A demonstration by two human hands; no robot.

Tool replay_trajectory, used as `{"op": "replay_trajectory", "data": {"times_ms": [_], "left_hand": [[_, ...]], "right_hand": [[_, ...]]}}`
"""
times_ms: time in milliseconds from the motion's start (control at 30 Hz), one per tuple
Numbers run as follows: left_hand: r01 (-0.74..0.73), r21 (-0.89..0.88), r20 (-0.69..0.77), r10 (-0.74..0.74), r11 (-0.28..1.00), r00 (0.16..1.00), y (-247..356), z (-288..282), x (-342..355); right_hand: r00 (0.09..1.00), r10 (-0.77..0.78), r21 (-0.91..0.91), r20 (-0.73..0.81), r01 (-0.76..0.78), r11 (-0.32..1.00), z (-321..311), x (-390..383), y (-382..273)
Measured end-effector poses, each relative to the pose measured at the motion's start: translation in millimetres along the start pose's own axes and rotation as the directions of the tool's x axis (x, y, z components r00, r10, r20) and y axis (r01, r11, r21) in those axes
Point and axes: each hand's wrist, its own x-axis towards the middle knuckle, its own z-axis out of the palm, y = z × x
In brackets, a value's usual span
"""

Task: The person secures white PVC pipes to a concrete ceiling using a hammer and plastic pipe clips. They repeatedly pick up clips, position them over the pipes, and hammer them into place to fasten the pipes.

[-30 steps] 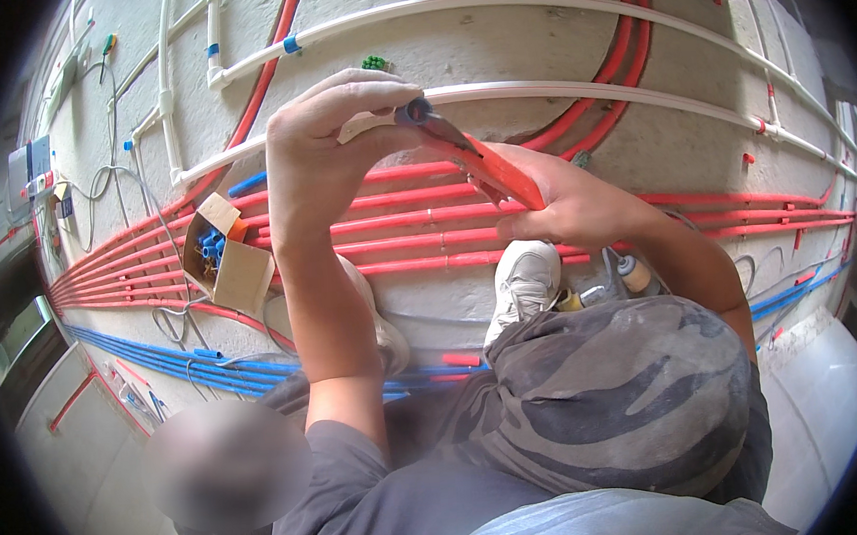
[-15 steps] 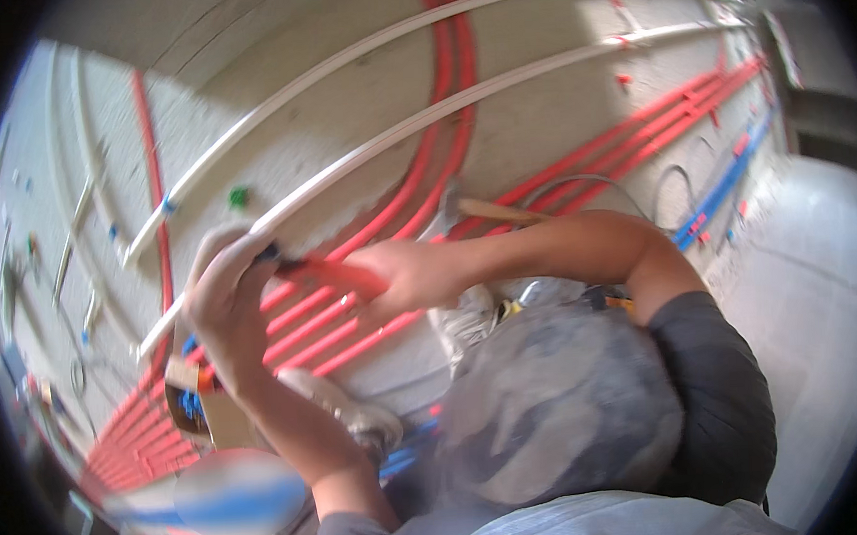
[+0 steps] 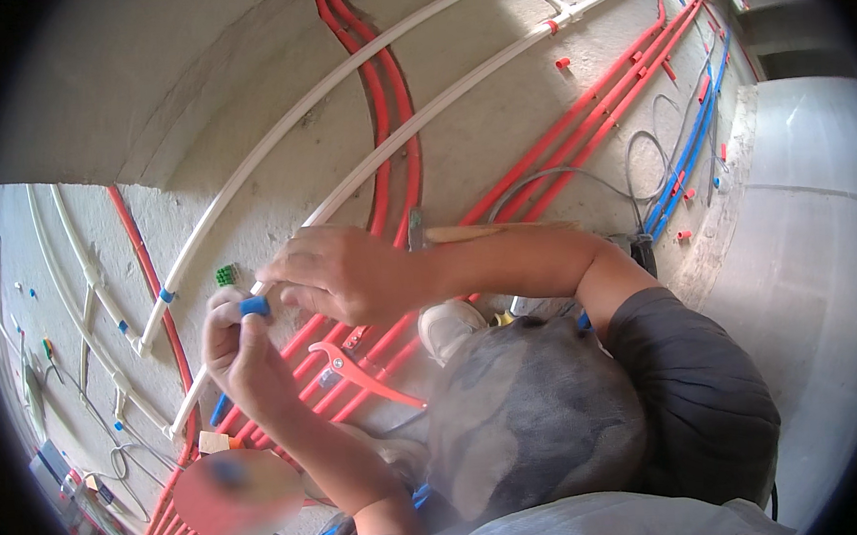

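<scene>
- Concrete floor (image 3: 498, 118) fills the frame, crossed by red pipes (image 3: 141, 246) and white pipes (image 3: 439, 105).
- Left of centre: small green gridded block (image 3: 224, 275) on the floor, just beyond the left hand (image 3: 244, 345).
- Left hand: fingers grasping a short blue fitting (image 3: 255, 306), thumb against it.
- The fitting, left of centre, appears to be plastic; judged light, stiff, smooth and liable to roll if dropped. Best held around its barrel, ends left free.
- Centre: right hand (image 3: 337, 272) near the fitting, fingers partly bent; cannot tell whether they grasp anything.
- Below it: red-handled cutter (image 3: 362, 378) over the red pipes, clear of both hands. Judged rigid and moderately heavy; take by the handle, away from the head.
- Right of centre: wooden handle (image 3: 504, 231) beyond the right forearm.
</scene>
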Motion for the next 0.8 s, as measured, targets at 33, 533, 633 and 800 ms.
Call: {"op": "replay_trajectory", "data": {"times_ms": [33,533,633,800], "left_hand": [[0.066,-0.060,0.033,-0.064,0.996,0.997,-3,5,-2],[-0.128,-0.143,-0.247,0.089,0.981,0.965,-2,88,-35],[-0.222,-0.131,-0.171,0.199,0.966,0.965,-8,96,-32],[-0.312,0.068,-0.044,0.315,0.948,0.948,-52,86,-26]], "right_hand": [[0.997,-0.079,-0.051,0.008,0.080,0.996,-3,6,6],[0.991,-0.121,0.020,-0.066,0.122,0.992,-29,16,-9],[0.996,0.059,0.168,-0.070,-0.046,0.985,-39,8,-14],[0.748,0.616,0.751,0.246,-0.549,0.367,-34,-18,5]]}}
